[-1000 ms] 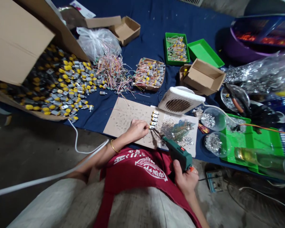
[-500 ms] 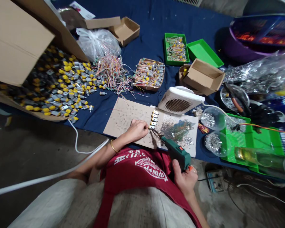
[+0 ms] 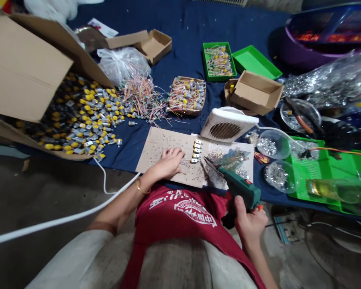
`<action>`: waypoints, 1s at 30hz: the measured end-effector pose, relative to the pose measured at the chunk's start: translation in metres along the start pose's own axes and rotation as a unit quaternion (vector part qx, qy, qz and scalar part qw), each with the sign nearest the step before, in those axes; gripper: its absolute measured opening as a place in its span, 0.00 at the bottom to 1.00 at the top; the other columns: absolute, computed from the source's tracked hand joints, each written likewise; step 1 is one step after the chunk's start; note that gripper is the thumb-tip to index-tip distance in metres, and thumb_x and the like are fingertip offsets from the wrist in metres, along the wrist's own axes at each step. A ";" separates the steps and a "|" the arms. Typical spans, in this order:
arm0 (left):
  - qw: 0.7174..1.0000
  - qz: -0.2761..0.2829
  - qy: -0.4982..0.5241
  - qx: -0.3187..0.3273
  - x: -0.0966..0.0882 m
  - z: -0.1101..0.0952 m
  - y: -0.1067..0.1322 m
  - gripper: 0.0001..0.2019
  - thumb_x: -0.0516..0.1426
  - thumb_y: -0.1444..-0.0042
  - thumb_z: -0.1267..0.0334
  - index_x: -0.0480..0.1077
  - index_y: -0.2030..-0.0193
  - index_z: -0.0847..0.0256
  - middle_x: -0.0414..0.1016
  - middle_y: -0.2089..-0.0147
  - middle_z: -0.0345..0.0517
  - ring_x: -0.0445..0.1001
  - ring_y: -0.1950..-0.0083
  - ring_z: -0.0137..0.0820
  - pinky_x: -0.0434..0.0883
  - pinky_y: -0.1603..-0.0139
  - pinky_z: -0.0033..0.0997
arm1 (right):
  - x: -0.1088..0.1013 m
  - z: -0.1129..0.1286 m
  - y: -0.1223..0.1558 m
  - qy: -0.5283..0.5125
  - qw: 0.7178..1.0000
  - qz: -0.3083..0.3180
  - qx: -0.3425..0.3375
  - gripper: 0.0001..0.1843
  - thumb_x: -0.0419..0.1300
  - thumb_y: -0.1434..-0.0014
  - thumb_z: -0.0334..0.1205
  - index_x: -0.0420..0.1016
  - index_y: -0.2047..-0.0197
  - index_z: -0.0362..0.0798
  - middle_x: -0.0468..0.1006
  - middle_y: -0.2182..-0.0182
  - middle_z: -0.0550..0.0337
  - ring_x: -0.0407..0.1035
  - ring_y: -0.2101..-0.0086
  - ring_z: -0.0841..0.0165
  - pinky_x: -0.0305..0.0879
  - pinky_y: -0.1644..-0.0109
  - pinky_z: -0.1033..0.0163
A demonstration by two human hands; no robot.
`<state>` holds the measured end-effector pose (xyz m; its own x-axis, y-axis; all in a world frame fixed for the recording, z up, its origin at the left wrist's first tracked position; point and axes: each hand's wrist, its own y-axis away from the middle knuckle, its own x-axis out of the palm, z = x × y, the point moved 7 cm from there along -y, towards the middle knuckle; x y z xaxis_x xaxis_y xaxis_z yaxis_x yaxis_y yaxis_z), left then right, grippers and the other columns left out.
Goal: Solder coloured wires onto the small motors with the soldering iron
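- The blue-clothed counter is packed with stuff, so a tug on the cloth could slide many things at once.
- The big cardboard box lies open on the left with small motors spilling out; a bump could make more roll off the edge.
- The brown cardboard sheet lies under the left hand. If that hand pushes down and drags, the sheet could slip.
- The green soldering iron is wrapped tight in the right hand. Its tip is near the motors but not touching. If it is hot and swings left, it could burn the left hand's fingers.
- The left hand is low with bent fingers; I cannot tell if it pinches anything.
- The short motor row stands between the left hand and the tip; either one could knock it crooked.
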<state>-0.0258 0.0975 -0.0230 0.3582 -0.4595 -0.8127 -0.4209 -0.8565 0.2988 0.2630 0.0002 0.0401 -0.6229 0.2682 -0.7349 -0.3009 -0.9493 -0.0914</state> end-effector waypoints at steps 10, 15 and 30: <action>1.000 0.005 0.001 0.017 0.007 -0.017 -0.017 0.09 0.52 0.30 0.60 0.72 0.56 0.60 0.78 0.56 0.50 0.75 0.53 0.39 0.68 0.48 0.38 | -0.012 -0.022 0.001 -0.019 0.995 -0.042 0.086 0.44 0.52 0.50 0.82 0.78 0.79 0.46 0.74 0.84 0.49 0.74 0.77 0.55 0.71 0.67 0.55; 0.999 -0.004 0.042 -0.018 0.005 -0.022 -0.015 0.12 0.51 0.30 0.60 0.75 0.57 0.59 0.81 0.57 0.51 0.78 0.56 0.40 0.70 0.53 0.36 | -0.015 -0.033 -0.005 -0.006 0.995 -0.033 0.089 0.44 0.52 0.52 0.84 0.77 0.81 0.47 0.73 0.85 0.49 0.75 0.75 0.52 0.71 0.65 0.54; 0.964 -0.245 0.103 0.010 -0.194 0.045 -0.124 0.16 0.52 0.35 0.58 0.75 0.70 0.61 0.78 0.67 0.44 0.73 0.63 0.33 0.67 0.58 0.29 | 0.007 -0.014 -0.038 -0.075 0.988 -0.043 0.130 0.38 0.59 0.49 0.77 0.80 0.77 0.47 0.80 0.78 0.49 0.76 0.72 0.55 0.68 0.70 0.60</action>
<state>-0.0805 0.3030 0.0758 0.6746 -0.0396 -0.7371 -0.1751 -0.9786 -0.1077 0.2800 0.0364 0.0293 -0.6811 0.3849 -0.6228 -0.5203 -0.8529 0.0420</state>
